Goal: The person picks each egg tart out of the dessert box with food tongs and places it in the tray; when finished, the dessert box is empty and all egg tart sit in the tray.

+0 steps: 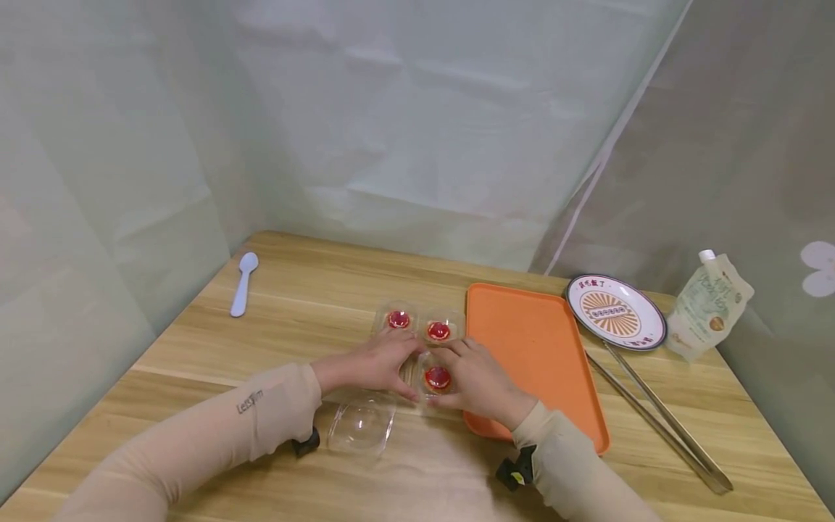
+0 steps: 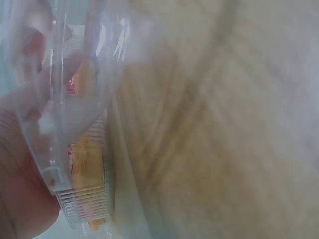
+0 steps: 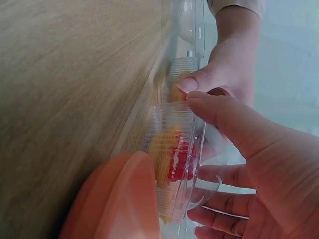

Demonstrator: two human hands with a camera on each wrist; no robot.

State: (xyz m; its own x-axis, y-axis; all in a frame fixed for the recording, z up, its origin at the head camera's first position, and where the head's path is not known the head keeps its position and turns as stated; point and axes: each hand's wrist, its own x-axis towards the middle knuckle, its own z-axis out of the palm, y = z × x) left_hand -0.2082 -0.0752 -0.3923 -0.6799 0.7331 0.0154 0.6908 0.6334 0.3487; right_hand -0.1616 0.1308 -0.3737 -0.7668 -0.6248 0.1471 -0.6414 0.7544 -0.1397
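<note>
Several clear plastic boxes with red-topped tarts stand close together on the table. Two, a back left box [image 1: 398,319] and a back right box [image 1: 439,330], lie just beyond the hands. My right hand [image 1: 479,377] grips the front right box [image 3: 172,164], thumb at its near edge and fingers at its far side. My left hand [image 1: 375,362] holds the front left box [image 2: 87,164], largely hidden in the head view, thumb and fingers spread about it. An open clear lid [image 1: 361,428] extends toward me from that box.
Right of the boxes lies an orange tray [image 1: 535,348]. Beyond it are a patterned plate [image 1: 616,312], metal tongs [image 1: 672,428] and a standing pouch [image 1: 707,308]. A pale spoon [image 1: 243,283] lies at the far left. Cloth walls enclose the table.
</note>
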